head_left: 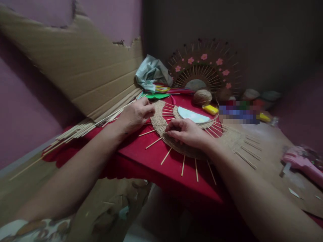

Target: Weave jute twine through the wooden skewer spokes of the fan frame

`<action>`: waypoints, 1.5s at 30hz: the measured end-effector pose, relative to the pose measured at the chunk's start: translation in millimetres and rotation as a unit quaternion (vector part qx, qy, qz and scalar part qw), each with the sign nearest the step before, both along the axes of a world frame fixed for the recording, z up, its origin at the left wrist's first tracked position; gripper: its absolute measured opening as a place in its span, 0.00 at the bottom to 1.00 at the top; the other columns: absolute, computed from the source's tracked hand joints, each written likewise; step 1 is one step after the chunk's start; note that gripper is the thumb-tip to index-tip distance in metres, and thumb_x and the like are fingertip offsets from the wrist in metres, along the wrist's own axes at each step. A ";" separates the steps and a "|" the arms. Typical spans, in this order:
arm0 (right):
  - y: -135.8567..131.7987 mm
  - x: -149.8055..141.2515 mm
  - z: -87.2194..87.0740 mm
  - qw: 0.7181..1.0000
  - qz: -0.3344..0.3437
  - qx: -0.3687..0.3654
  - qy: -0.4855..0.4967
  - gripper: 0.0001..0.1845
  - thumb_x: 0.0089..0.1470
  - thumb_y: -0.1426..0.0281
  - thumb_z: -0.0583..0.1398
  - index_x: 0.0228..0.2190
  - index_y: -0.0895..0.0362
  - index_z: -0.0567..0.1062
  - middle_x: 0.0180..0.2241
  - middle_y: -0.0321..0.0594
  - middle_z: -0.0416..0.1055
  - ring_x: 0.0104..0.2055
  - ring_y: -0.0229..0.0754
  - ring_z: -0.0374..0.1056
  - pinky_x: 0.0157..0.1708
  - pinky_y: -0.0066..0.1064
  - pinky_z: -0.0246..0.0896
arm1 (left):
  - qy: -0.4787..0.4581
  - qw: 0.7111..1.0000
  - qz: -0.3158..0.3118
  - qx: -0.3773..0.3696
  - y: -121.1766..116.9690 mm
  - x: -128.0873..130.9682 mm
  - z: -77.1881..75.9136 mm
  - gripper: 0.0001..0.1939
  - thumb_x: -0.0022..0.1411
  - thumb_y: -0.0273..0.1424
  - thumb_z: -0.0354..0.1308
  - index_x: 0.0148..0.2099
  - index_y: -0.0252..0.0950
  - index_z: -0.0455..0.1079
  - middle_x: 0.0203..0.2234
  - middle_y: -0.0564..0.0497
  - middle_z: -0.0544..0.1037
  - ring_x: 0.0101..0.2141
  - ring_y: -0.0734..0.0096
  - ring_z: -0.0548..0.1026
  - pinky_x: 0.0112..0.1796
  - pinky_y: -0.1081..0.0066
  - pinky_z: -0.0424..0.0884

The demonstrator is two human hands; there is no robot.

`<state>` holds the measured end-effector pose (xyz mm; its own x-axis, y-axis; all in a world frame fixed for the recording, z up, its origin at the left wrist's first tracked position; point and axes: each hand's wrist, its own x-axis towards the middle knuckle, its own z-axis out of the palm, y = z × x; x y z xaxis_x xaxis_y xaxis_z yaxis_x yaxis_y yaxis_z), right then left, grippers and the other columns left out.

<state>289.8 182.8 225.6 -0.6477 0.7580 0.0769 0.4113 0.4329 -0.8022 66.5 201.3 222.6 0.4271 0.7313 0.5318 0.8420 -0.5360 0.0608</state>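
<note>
A half-round fan of thin sticks woven with brown twine (158,116) lies on the red cloth, its stick ends poking out past the band. A pale blue half-disc (193,115) sits at its centre. My left hand (137,113) is closed at the band's left edge, fingertips pressed against the weave. Over the front left of the band, my right hand (185,132) pinches a strand of twine (162,125) that runs left across the weave. The palm side of the right hand is hidden. A ball of twine (202,97) rests behind the fan.
Loose sticks (83,129) lie at the left beside a leaning cardboard sheet (101,67). Behind are yellow-handled scissors (163,88), a crumpled cloth or bag (152,74), a yellow object (210,109) and a flowered fan (204,64). A pink glue gun (302,161) lies right.
</note>
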 end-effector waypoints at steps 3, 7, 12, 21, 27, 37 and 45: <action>1.1 -0.2 -1.4 1.000 0.002 0.001 0.003 0.04 0.50 0.74 0.56 0.31 0.60 0.71 0.22 0.31 0.65 0.22 0.30 0.59 0.25 0.25 0.55 | -0.105 0.993 0.045 -0.015 -7.3 3.1 4.3 0.08 0.60 0.33 0.53 0.37 0.38 0.72 0.33 0.49 0.73 0.34 0.69 0.71 0.34 0.71 0.63; 0.5 -0.5 -0.6 1.000 -0.001 0.023 -0.009 0.05 0.50 0.74 0.56 0.31 0.59 0.72 0.25 0.34 0.68 0.24 0.31 0.61 0.27 0.25 0.56 | -0.279 0.952 0.050 -0.120 -14.0 8.9 10.6 0.09 0.58 0.32 0.52 0.40 0.38 0.71 0.24 0.53 0.74 0.24 0.74 0.70 0.28 0.73 0.65; -3.2 -1.3 3.3 0.998 -0.007 0.051 -0.039 0.06 0.50 0.74 0.56 0.31 0.59 0.73 0.24 0.34 0.69 0.25 0.32 0.62 0.29 0.26 0.57 | -0.372 0.887 -0.025 -0.272 -13.7 10.0 13.6 0.05 0.52 0.25 0.52 0.34 0.34 0.67 0.26 0.51 0.75 0.23 0.76 0.73 0.27 0.74 0.70; -7.3 -4.8 5.5 0.990 -0.007 0.119 -0.072 0.09 0.49 0.77 0.55 0.31 0.58 0.75 0.29 0.37 0.74 0.31 0.35 0.66 0.34 0.26 0.59 | -0.394 0.834 -0.023 -0.386 -20.1 2.4 16.4 0.08 0.51 0.26 0.54 0.37 0.32 0.67 0.20 0.51 0.71 0.20 0.75 0.70 0.22 0.73 0.66; -9.0 -8.2 4.9 0.985 -0.019 0.140 -0.100 0.15 0.50 0.76 0.54 0.39 0.60 0.75 0.25 0.37 0.71 0.26 0.34 0.62 0.28 0.26 0.55 | -0.252 0.936 0.019 -0.247 -0.6 -10.6 0.1 0.12 0.51 0.26 0.52 0.40 0.34 0.69 0.24 0.54 0.72 0.22 0.77 0.67 0.23 0.75 0.62; 11.1 -58.8 18.8 0.938 -0.016 0.243 -0.246 0.16 0.52 0.73 0.54 0.41 0.52 0.76 0.33 0.42 0.75 0.35 0.42 0.69 0.36 0.31 0.58 | -0.202 0.954 0.082 -0.207 3.8 -19.3 -3.1 0.17 0.51 0.26 0.54 0.46 0.32 0.66 0.21 0.55 0.73 0.22 0.74 0.70 0.26 0.75 0.63; 18.9 -84.9 7.7 0.859 0.007 0.359 -0.365 0.15 0.58 0.74 0.47 0.40 0.63 0.71 0.37 0.55 0.73 0.38 0.50 0.72 0.33 0.35 0.64 | -0.110 0.969 0.134 -0.174 0.6 -19.4 1.6 0.13 0.57 0.27 0.48 0.39 0.34 0.72 0.32 0.45 0.77 0.35 0.65 0.73 0.37 0.69 0.66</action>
<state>204.9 201.7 233.3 -0.7308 0.6765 0.0911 0.6819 0.7174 0.1427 47.1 201.9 224.3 0.1004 0.9518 0.2900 0.8943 -0.2140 0.3929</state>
